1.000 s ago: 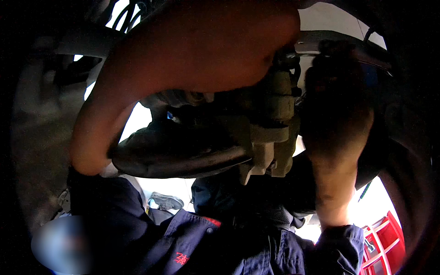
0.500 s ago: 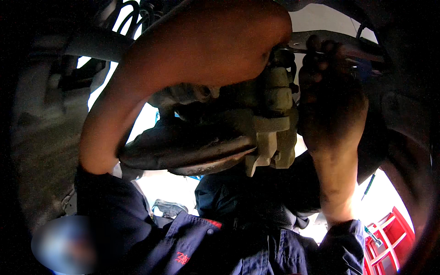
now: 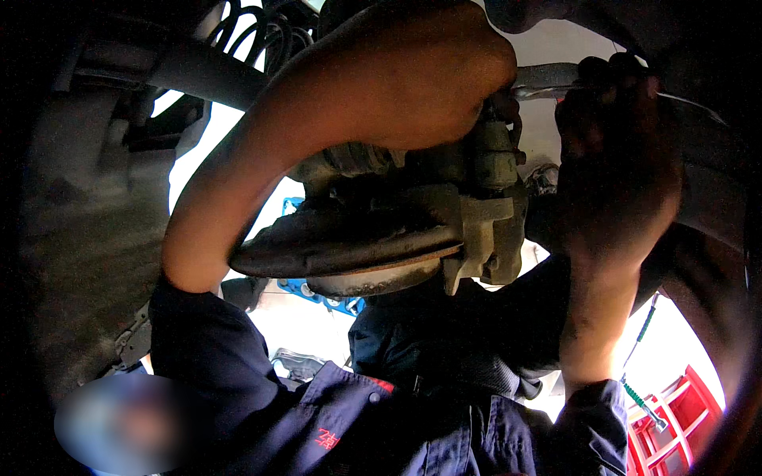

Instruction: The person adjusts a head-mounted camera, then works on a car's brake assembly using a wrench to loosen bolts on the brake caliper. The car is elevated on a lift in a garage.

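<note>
My left arm crosses above the brake disc [image 3: 349, 258], and my left hand [image 3: 468, 63] bends over the top of the brake caliper [image 3: 486, 210]. Its fingers are hidden behind the hand. To the right, my right hand [image 3: 615, 151] is raised in shadow with its fingers closed around a slim, shiny metal wrench [image 3: 544, 93]. One end of that wrench lies beside the upper caliper, close to my left hand. The disc hangs edge-on below my left forearm.
A coil spring [image 3: 274, 40] and a dark suspension arm [image 3: 206, 75] are at the upper left. Dark bodywork surrounds the space. Below right stands a red plastic crate [image 3: 683, 420] beside a green-handled tool [image 3: 635, 393]. A blue tray [image 3: 313, 297] shows beneath the disc.
My right hand has moved right, away from my left hand, and more of the wrench shows between them. The whole view has shifted slightly; my left hand remains at the caliper.
</note>
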A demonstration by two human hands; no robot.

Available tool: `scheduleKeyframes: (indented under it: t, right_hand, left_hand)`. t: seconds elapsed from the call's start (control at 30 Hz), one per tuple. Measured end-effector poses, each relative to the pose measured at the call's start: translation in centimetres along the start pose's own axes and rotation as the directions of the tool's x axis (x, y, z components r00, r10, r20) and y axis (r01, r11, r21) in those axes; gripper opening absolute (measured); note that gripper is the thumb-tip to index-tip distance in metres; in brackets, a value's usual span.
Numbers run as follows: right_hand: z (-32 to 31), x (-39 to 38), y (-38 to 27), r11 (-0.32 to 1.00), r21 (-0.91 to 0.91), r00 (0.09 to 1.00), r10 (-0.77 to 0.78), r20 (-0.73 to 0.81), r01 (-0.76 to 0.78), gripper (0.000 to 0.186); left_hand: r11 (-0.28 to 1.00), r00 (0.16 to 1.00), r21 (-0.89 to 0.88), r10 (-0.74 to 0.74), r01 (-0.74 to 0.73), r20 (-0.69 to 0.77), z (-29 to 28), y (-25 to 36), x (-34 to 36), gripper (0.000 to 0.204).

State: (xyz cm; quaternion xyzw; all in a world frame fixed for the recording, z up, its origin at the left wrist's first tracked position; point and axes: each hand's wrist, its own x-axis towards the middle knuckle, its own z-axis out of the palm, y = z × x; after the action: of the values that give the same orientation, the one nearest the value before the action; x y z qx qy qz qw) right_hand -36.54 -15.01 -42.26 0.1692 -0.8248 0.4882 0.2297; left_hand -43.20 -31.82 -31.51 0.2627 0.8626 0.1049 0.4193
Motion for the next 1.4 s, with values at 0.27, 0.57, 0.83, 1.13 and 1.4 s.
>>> scheduleKeyframes:
  t: [0.27,0.57,0.83,1.13,1.4]
  right_hand:
    - [1.2,-0.9,1.6,0.343,0.761,0.815,0.418,0.401,-0.551,0.022]
    - [1.5,-1.2,-0.7,0.463,0.782,0.875,0.435,0.21,-0.418,0.022]
    - [0.4,-1.1,-2.4,0.983,0.05,0.985,0.174,0.016,-0.174,0.023]
    - [0.2,-0.9,3.3,0.402,0.779,0.869,0.335,0.364,-0.482,0.027]
    - [0.9,-0.9,3.1,-0.473,0.688,0.646,0.282,0.71,-0.55,0.028]
  left_hand:
    - [0.957,0.972,0.261,0.173,-0.128,-0.158,1.4,-0.2,-0.5,0.018]
    - [0.936,0.968,0.342,0.161,-0.087,-0.195,2.4,-1.1,1.1,0.019]
    - [0.938,0.857,0.337,0.241,-0.085,-0.455,4.4,-1.5,0.8,0.02]
    - [0.938,0.93,0.331,0.204,-0.098,-0.304,2.5,-1.0,0.3,0.014]
    - [0.937,0.922,0.341,0.197,-0.077,-0.334,3.0,-2.0,1.2,0.014]
